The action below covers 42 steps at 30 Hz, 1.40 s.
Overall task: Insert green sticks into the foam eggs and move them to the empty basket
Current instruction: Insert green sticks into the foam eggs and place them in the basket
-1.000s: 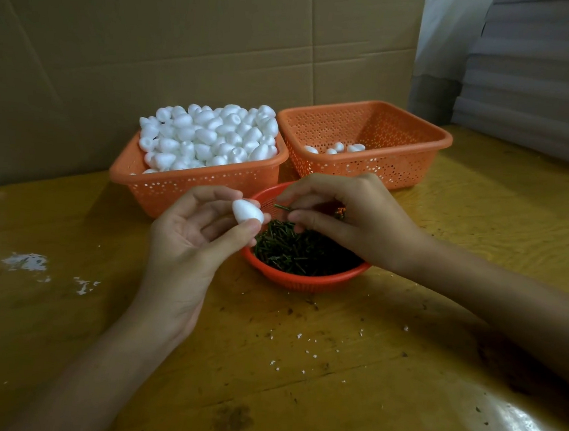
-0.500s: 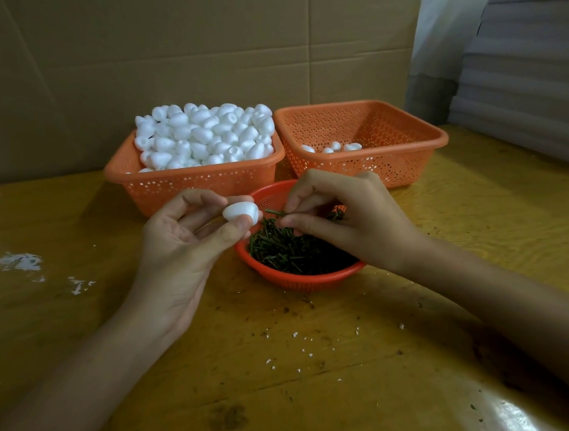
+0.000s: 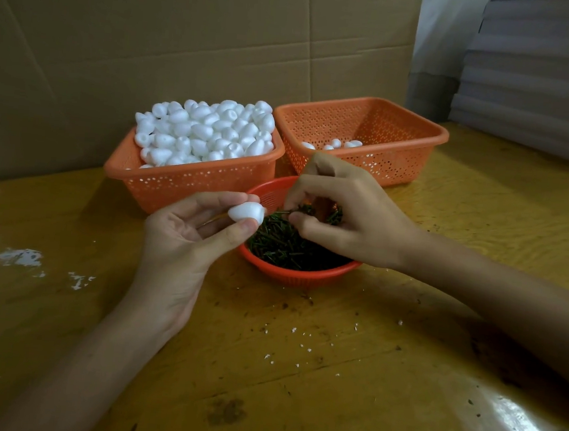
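Egg (image 3: 246,211) is being pinched between thumb and fingertips of the left grip (image 3: 185,237), just over the bowl's (image 3: 298,275) left rim. Right grip (image 3: 348,214) is pinching a stick (image 3: 285,212), pointing it at the egg from just beside. Full basket (image 3: 189,183) and sparse basket (image 3: 401,157) are standing behind on the worktop (image 3: 331,374)
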### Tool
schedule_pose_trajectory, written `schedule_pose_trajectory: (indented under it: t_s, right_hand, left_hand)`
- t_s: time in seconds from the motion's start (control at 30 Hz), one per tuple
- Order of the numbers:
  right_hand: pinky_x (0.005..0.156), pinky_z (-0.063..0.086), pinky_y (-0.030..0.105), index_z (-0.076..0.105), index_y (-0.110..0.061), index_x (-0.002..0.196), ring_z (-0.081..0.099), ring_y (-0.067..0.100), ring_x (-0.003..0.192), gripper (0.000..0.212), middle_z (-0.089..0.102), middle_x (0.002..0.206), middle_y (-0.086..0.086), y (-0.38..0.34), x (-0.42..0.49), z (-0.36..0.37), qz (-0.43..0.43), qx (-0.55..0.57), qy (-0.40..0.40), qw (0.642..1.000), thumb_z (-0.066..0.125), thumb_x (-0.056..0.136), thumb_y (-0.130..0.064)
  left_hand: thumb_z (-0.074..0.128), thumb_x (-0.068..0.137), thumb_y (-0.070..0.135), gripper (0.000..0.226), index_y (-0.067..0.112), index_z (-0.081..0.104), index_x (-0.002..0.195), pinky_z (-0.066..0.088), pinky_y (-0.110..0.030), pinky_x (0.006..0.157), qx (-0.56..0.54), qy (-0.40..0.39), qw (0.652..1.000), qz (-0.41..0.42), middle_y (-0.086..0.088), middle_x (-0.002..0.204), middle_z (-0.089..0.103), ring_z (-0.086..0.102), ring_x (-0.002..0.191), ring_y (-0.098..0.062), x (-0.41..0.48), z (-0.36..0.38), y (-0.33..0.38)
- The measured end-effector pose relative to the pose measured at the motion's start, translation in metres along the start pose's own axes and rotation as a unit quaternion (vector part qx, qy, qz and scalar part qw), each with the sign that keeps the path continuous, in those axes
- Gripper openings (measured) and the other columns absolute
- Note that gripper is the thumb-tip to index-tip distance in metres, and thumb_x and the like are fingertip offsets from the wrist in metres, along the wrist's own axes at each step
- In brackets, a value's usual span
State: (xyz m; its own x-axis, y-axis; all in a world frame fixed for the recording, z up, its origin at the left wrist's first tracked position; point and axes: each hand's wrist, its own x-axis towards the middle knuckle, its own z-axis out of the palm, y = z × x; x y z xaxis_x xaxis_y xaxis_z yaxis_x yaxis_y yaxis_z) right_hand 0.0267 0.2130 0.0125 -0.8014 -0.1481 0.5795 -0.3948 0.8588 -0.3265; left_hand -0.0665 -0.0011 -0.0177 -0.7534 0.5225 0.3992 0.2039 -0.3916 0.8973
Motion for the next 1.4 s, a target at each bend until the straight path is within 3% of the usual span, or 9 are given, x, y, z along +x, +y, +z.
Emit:
schedule_pose_trajectory:
  t_s: [0.13, 0.23, 0.4, 0.53, 0.77, 1.0, 1.17, 1.4]
  right_hand:
    - [0.063, 0.04, 0.022, 0.075, -0.01, 0.089, 0.055, 0.012, 0.065, 0.008, 0.064, 0.076, 0.003, -0.0014, 0.0009, -0.002, 0.033, 0.022, -0.007, 0.999, 0.072, 0.084, -0.004]
    - [0.064, 0.05, 0.036, 0.073, -0.009, 0.087, 0.062, 0.015, 0.065, 0.008, 0.066, 0.07, 0.0, -0.0011, 0.0005, -0.0014, 0.046, 0.042, -0.011, 0.998, 0.07, 0.083, -0.003]
    - [0.071, 0.056, 0.046, 0.072, -0.008, 0.097, 0.073, 0.015, 0.077, 0.01, 0.076, 0.083, -0.004, 0.0016, 0.0003, -0.0001, 0.037, 0.071, -0.013, 0.997, 0.068, 0.09, -0.003]
    - [0.073, 0.058, 0.045, 0.066, -0.004, 0.106, 0.075, 0.016, 0.085, 0.006, 0.08, 0.098, -0.004, 0.0028, 0.0004, -0.0006, 0.008, 0.108, -0.023, 0.994, 0.063, 0.102, -0.006]
    - [0.071, 0.058, 0.038, 0.048, 0.0, 0.107, 0.073, 0.014, 0.075, 0.014, 0.079, 0.106, -0.006, 0.0043, -0.0004, 0.0, -0.02, 0.11, -0.036, 0.993, 0.057, 0.107, -0.011]
    - [0.074, 0.057, 0.032, 0.079, -0.008, 0.106, 0.07, 0.01, 0.08, 0.018, 0.076, 0.093, -0.005, 0.0013, 0.0014, -0.001, -0.045, 0.072, 0.029, 0.996, 0.075, 0.094, -0.021]
    - [0.079, 0.059, 0.027, 0.078, -0.008, 0.114, 0.074, 0.004, 0.084, 0.019, 0.076, 0.099, -0.009, 0.003, 0.0017, -0.0015, -0.047, 0.09, 0.011, 0.995, 0.072, 0.098, -0.013]
    - [0.072, 0.059, 0.026, 0.064, 0.0, 0.1, 0.075, 0.012, 0.076, 0.014, 0.078, 0.086, 0.003, 0.0059, -0.0003, 0.0015, -0.036, 0.141, 0.024, 0.989, 0.073, 0.097, -0.009]
  left_hand:
    - [0.086, 0.074, 0.013, 0.028, 0.017, 0.081, 0.101, 0.059, -0.034, 0.097, 0.005, -0.006, 1.0, -0.003, -0.015, 0.118, 0.078, 0.073, 0.117, -0.037, 0.0003, -0.0009, -0.0001]
    - [0.087, 0.073, 0.013, 0.028, 0.017, 0.081, 0.1, 0.06, -0.037, 0.098, 0.01, -0.008, 1.0, -0.001, -0.015, 0.117, 0.078, 0.073, 0.115, -0.037, 0.0, 0.0, 0.0006]
    - [0.087, 0.071, 0.015, 0.029, 0.016, 0.08, 0.1, 0.059, -0.041, 0.101, 0.013, -0.006, 1.0, -0.008, -0.016, 0.116, 0.078, 0.073, 0.115, -0.037, -0.0003, 0.0004, 0.001]
    - [0.087, 0.072, 0.015, 0.03, 0.015, 0.08, 0.101, 0.059, -0.034, 0.097, 0.003, -0.005, 1.0, -0.013, -0.015, 0.117, 0.078, 0.073, 0.116, -0.036, 0.0001, -0.0001, 0.0006]
    - [0.088, 0.072, 0.018, 0.03, 0.017, 0.079, 0.101, 0.059, -0.025, 0.088, -0.004, -0.004, 1.0, -0.015, -0.015, 0.116, 0.079, 0.075, 0.114, -0.033, 0.0007, -0.0003, 0.0002]
    - [0.088, 0.071, 0.02, 0.032, 0.016, 0.079, 0.101, 0.059, -0.025, 0.088, 0.008, 0.001, 1.0, -0.016, -0.012, 0.115, 0.079, 0.074, 0.114, -0.028, 0.0005, -0.001, -0.0002]
    - [0.089, 0.068, 0.02, 0.028, 0.022, 0.081, 0.095, 0.059, -0.024, 0.087, 0.001, 0.003, 1.0, -0.013, -0.011, 0.112, 0.08, 0.076, 0.111, -0.025, 0.0007, 0.0, -0.0001]
    - [0.09, 0.066, 0.021, 0.029, 0.02, 0.079, 0.093, 0.06, -0.027, 0.088, 0.003, 0.001, 1.0, -0.014, -0.012, 0.112, 0.08, 0.076, 0.111, -0.027, 0.0005, 0.0002, 0.0005]
